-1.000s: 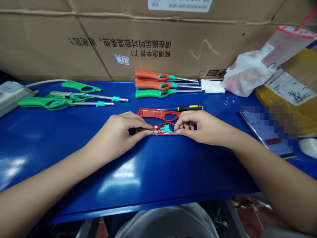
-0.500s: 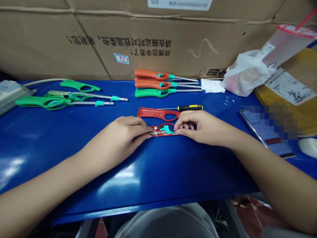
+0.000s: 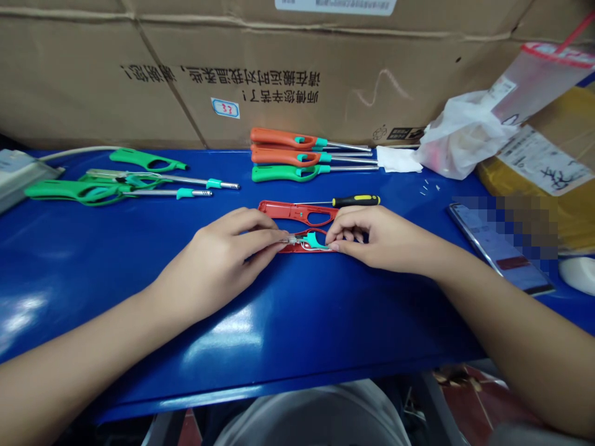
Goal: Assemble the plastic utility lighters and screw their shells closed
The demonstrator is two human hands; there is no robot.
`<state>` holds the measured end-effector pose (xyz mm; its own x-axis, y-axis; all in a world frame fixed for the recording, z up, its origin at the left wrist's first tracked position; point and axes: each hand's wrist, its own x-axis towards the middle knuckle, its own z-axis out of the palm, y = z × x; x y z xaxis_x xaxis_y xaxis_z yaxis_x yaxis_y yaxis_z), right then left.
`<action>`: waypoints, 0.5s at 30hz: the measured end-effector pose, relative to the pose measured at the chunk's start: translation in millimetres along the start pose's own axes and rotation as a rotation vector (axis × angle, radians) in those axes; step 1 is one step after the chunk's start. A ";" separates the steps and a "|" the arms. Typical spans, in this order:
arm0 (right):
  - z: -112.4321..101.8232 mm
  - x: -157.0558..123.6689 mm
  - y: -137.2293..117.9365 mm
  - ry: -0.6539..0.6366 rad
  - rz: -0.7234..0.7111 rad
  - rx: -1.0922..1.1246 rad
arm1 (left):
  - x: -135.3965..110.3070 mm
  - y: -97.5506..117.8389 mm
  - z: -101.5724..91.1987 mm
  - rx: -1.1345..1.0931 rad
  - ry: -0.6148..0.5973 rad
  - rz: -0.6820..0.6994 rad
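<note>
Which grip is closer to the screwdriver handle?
Right. The right grip is just in front of the screwdriver handle; the left grip is farther off, to its lower left.

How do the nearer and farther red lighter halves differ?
The nearer half has a turquoise trigger in it; the farther half shows none. The left hand hides the nearer half's left end, while most of the farther half is in view. Both are red, with a finger loop.

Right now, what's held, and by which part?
Left hand pinches a clear piece near its left end. Right hand is at the right end of the nearer red shell; its hold can't be told.
</note>
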<state>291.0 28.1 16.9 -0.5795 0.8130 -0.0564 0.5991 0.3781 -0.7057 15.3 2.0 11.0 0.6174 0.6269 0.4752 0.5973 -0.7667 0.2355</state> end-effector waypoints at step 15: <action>24.6 0.5 -3.6 0.211 -0.380 -0.208 | -0.1 3.4 -0.2 -0.100 -0.008 0.039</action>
<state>274.9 16.2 2.0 -0.6668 0.6643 0.3377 0.4771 0.7287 -0.4914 17.1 -0.7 12.0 0.6437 0.5970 0.4788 0.5190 -0.8003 0.3002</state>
